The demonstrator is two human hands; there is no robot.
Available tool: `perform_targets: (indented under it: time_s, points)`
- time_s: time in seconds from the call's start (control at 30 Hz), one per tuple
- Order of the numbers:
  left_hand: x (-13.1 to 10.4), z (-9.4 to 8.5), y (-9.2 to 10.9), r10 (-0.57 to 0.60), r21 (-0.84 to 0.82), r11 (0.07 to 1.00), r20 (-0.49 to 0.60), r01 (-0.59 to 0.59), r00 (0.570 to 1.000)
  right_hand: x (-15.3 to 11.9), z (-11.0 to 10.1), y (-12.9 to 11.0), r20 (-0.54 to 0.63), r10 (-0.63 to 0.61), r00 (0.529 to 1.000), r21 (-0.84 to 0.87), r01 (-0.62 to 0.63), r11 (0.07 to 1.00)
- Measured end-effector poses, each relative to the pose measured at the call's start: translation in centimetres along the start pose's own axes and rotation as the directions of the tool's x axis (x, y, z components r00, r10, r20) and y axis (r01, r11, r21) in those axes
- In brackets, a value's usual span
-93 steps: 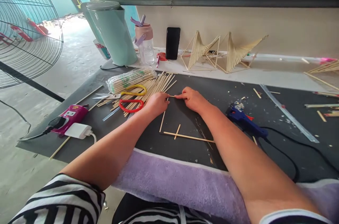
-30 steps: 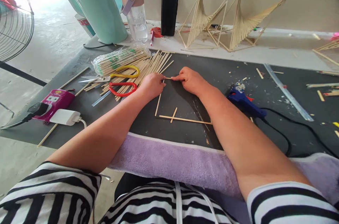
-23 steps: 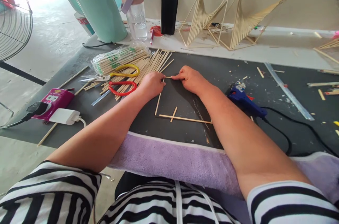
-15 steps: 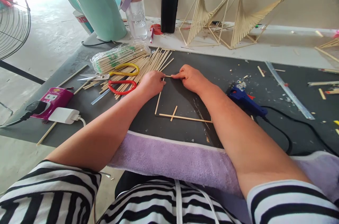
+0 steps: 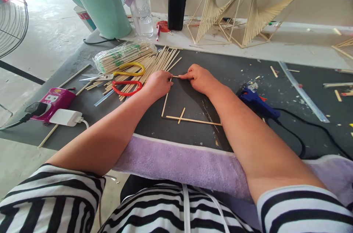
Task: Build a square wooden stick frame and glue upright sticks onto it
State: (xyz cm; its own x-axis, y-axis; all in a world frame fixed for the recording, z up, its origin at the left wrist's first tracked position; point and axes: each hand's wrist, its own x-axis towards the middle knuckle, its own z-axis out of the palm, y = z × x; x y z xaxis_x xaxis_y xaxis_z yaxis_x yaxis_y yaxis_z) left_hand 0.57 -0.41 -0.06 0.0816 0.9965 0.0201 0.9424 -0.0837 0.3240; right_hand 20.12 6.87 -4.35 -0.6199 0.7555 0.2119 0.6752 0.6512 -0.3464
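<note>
My left hand [image 5: 159,83] is closed on the left end of a short wooden stick [image 5: 175,76] at the middle of the dark mat. At that stick's right end is my right hand [image 5: 199,78], index finger extended against it and the other fingers curled. A second stick [image 5: 165,104] runs down toward me from beside my left fingertips. Nearer me, a longer stick [image 5: 198,120] lies crosswise, with a short stick [image 5: 181,115] crossing it near its left end. Loose sticks [image 5: 154,64] fan out behind my left hand.
Scissors [image 5: 128,82] and a plastic-wrapped stick bundle [image 5: 124,55] lie left. A blue glue gun [image 5: 257,103] with its cord lies right. Stick models [image 5: 255,23], a phone [image 5: 177,3] and a bottle [image 5: 142,10] stand behind. A magenta power adapter [image 5: 56,101] sits far left.
The view has shifted slightly, so objects at the back appear higher. Both hands keep their places at the short stick's ends.
</note>
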Motion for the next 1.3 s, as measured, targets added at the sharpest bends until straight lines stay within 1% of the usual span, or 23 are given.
perform_targets:
  time_s: [0.27,0.53,0.77,1.1,1.3]
  points:
    - [-0.11,-0.21,0.16,-0.001,-0.002,1.0,0.013,0.001,1.0,0.0,0.01,0.06,-0.001,-0.003,1.0,0.008,0.003,1.0]
    - [-0.1,-0.15,0.06,0.001,0.0,1.0,0.004,-0.001,1.0,0.07,-0.17,0.0,0.012,-0.003,1.0,0.008,0.003,1.0]
    - [-0.16,-0.31,0.21,0.0,0.017,1.0,0.011,0.0,1.0,-0.02,-0.42,-0.29,0.038,0.028,0.999,0.006,-0.028,1.0]
    - [-0.25,-0.33,0.33,-0.01,0.003,1.0,0.012,0.01,1.0,0.01,-0.21,-0.15,0.017,0.02,1.0,0.019,-0.02,1.0]
    - [-0.23,-0.16,0.08,-0.005,-0.008,1.0,-0.011,0.005,1.0,-0.03,-0.27,-0.2,0.014,0.026,1.0,0.027,-0.027,0.999]
